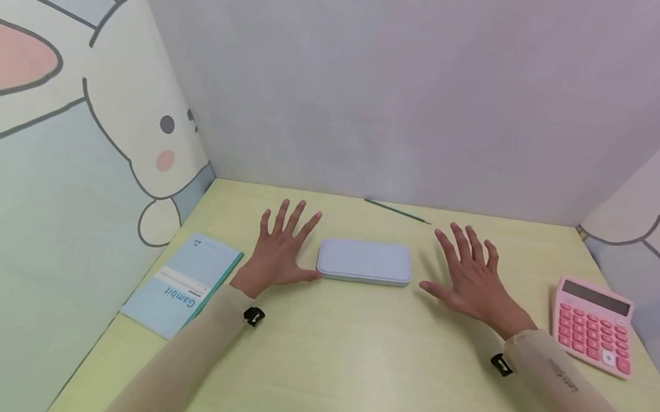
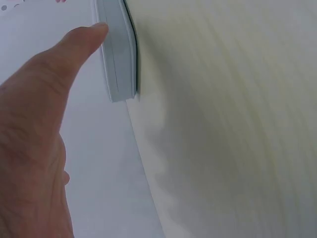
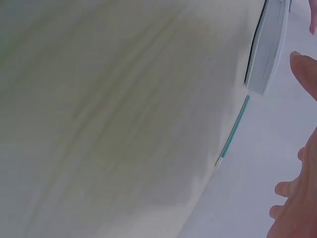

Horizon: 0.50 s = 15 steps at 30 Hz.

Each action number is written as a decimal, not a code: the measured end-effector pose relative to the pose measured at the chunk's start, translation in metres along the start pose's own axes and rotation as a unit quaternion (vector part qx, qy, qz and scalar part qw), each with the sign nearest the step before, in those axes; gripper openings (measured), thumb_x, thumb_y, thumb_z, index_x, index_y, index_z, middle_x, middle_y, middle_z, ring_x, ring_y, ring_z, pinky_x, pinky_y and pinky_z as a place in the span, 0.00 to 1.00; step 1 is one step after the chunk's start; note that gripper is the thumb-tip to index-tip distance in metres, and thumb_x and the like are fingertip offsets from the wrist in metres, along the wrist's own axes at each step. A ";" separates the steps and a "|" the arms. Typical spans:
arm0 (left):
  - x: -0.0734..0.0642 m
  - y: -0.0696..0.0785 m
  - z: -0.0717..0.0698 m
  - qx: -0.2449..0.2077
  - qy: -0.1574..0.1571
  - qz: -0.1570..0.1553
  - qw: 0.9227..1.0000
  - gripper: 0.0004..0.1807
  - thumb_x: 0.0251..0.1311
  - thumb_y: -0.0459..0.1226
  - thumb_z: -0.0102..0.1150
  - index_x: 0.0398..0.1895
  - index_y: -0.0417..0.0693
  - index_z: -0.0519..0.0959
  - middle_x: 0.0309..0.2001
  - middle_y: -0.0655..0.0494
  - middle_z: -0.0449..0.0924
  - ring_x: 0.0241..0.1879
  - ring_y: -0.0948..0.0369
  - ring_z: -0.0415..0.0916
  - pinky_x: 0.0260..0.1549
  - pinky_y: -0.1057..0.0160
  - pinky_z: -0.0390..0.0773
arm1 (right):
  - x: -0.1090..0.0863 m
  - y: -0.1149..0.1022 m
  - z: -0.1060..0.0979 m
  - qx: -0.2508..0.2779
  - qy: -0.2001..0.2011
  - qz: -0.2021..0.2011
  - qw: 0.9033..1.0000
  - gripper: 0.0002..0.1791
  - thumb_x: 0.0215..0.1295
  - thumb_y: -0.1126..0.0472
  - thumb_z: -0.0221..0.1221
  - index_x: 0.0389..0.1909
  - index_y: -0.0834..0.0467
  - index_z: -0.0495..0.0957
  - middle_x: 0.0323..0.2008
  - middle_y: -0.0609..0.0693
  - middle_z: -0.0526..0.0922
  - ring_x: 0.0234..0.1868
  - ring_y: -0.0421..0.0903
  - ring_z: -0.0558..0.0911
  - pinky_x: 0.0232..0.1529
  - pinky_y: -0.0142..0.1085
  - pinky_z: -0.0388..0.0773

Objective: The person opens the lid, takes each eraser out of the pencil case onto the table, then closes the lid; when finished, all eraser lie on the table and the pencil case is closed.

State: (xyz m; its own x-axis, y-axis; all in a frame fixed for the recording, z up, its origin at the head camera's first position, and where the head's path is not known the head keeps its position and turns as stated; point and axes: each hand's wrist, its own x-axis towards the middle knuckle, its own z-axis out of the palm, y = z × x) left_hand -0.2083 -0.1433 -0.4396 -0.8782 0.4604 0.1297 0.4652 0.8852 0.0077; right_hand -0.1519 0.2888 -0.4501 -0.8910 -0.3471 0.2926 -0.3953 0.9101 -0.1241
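Beige sleeves (image 1: 185, 352) across lower left and lower right. Pink calculator (image 1: 593, 329) at right edge. Blue notebook (image 1: 165, 294), left of frame. Right hand (image 1: 472, 280), right of centre, fingers spread, thumb apart from lilac case (image 1: 364, 262). Left hand (image 1: 276, 251), left of centre, fingers spread, thumb tip at case's left end, contact unclear. Case flat on yellowish table (image 1: 335, 364), mid-frame. Beyond, slim green stick (image 1: 398, 211). Pale wall (image 1: 394, 99), top.

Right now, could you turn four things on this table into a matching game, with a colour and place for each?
Places as seen in the head view:

1. Notebook
2. Pencil
3. Flat case
4. Calculator

A. Pink, far right
B. Pale lilac, in the middle
C. Light blue and white, far left
D. Green, at the back

Pairs: 1-C, 2-D, 3-B, 4-A
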 end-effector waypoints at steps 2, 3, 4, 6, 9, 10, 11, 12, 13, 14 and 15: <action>0.002 0.004 0.000 -0.006 0.006 0.005 1.000 0.72 0.47 0.80 0.64 0.90 0.68 0.40 0.90 0.48 0.31 0.88 0.37 0.26 0.78 0.27 0.33 | 0.003 -0.004 0.001 0.015 -0.005 0.003 1.000 0.61 0.62 0.30 0.66 0.88 0.50 0.47 0.84 0.66 0.50 0.84 0.72 0.48 0.72 0.74 0.44; 0.002 0.006 0.001 -0.011 0.007 0.006 1.000 0.72 0.48 0.80 0.65 0.90 0.68 0.39 0.90 0.48 0.31 0.88 0.37 0.27 0.78 0.27 0.34 | 0.004 -0.007 0.001 0.022 -0.007 0.004 1.000 0.61 0.63 0.31 0.66 0.88 0.50 0.47 0.84 0.66 0.50 0.84 0.72 0.49 0.72 0.74 0.44; 0.003 0.009 0.001 -0.016 0.007 0.007 1.000 0.72 0.48 0.79 0.65 0.90 0.68 0.39 0.90 0.48 0.31 0.88 0.38 0.27 0.78 0.27 0.34 | 0.005 -0.009 0.002 0.030 -0.009 0.006 0.999 0.61 0.62 0.31 0.67 0.87 0.51 0.47 0.84 0.66 0.51 0.84 0.72 0.49 0.72 0.74 0.45; 0.004 0.014 0.002 -0.031 0.005 0.010 0.999 0.72 0.48 0.79 0.65 0.90 0.69 0.38 0.90 0.48 0.32 0.88 0.38 0.27 0.78 0.27 0.36 | 0.008 -0.013 0.004 0.045 -0.012 0.009 0.999 0.60 0.63 0.33 0.67 0.87 0.51 0.47 0.84 0.66 0.52 0.84 0.72 0.49 0.72 0.74 0.45; 0.007 0.023 0.004 -0.069 0.003 0.013 0.998 0.71 0.50 0.77 0.65 0.90 0.68 0.38 0.90 0.47 0.36 0.88 0.37 0.30 0.78 0.26 0.39 | 0.010 -0.018 0.007 0.074 -0.021 0.011 0.997 0.60 0.63 0.35 0.68 0.87 0.52 0.47 0.84 0.66 0.52 0.83 0.73 0.51 0.72 0.74 0.46; 0.008 0.025 0.006 -0.083 0.000 0.013 0.997 0.70 0.50 0.77 0.65 0.90 0.69 0.38 0.90 0.47 0.37 0.88 0.37 0.31 0.77 0.26 0.40 | 0.011 -0.020 0.008 0.086 -0.026 0.013 0.996 0.60 0.63 0.36 0.68 0.87 0.52 0.47 0.84 0.66 0.52 0.83 0.73 0.51 0.71 0.73 0.47; 0.009 0.028 0.008 -0.096 -0.002 0.013 0.995 0.70 0.51 0.77 0.65 0.90 0.69 0.38 0.89 0.46 0.39 0.88 0.37 0.33 0.77 0.25 0.41 | 0.012 -0.021 0.010 0.099 -0.034 0.015 0.994 0.59 0.64 0.36 0.68 0.87 0.53 0.46 0.84 0.66 0.52 0.83 0.72 0.52 0.71 0.73 0.48; 0.010 0.030 0.010 -0.111 -0.005 0.012 0.994 0.70 0.51 0.76 0.65 0.90 0.69 0.38 0.89 0.46 0.41 0.88 0.37 0.34 0.77 0.26 0.42 | 0.012 -0.023 0.012 0.116 -0.041 0.018 0.992 0.59 0.65 0.37 0.68 0.87 0.53 0.46 0.84 0.65 0.52 0.83 0.72 0.52 0.71 0.73 0.49; 0.011 0.032 0.012 -0.125 -0.007 0.011 0.992 0.69 0.51 0.76 0.65 0.90 0.69 0.39 0.89 0.46 0.42 0.88 0.37 0.36 0.76 0.26 0.43 | 0.012 -0.025 0.013 0.134 -0.050 0.022 0.989 0.59 0.65 0.38 0.68 0.87 0.53 0.46 0.85 0.65 0.52 0.83 0.71 0.53 0.70 0.73 0.50; 0.012 0.034 0.014 -0.137 -0.010 0.010 0.990 0.69 0.51 0.75 0.65 0.90 0.70 0.39 0.88 0.46 0.44 0.87 0.37 0.37 0.76 0.26 0.45 | 0.012 -0.026 0.014 0.151 -0.058 0.027 0.986 0.59 0.65 0.39 0.68 0.87 0.53 0.45 0.85 0.65 0.52 0.83 0.71 0.54 0.70 0.72 0.51; 0.012 0.035 0.016 -0.149 -0.013 0.009 0.989 0.68 0.51 0.75 0.66 0.90 0.70 0.39 0.88 0.46 0.46 0.87 0.38 0.39 0.76 0.27 0.46 | 0.012 -0.028 0.015 0.167 -0.067 0.032 0.983 0.59 0.66 0.39 0.68 0.87 0.53 0.44 0.85 0.64 0.52 0.83 0.71 0.54 0.69 0.72 0.52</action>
State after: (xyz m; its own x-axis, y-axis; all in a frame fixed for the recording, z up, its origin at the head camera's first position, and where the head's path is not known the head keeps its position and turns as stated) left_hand -0.2045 -0.1051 -0.4539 -0.8699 0.4815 0.1070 0.4901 0.8194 0.2975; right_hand -0.1548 0.2558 -0.4577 -0.9289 -0.3392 0.1489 -0.3691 0.8134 -0.4496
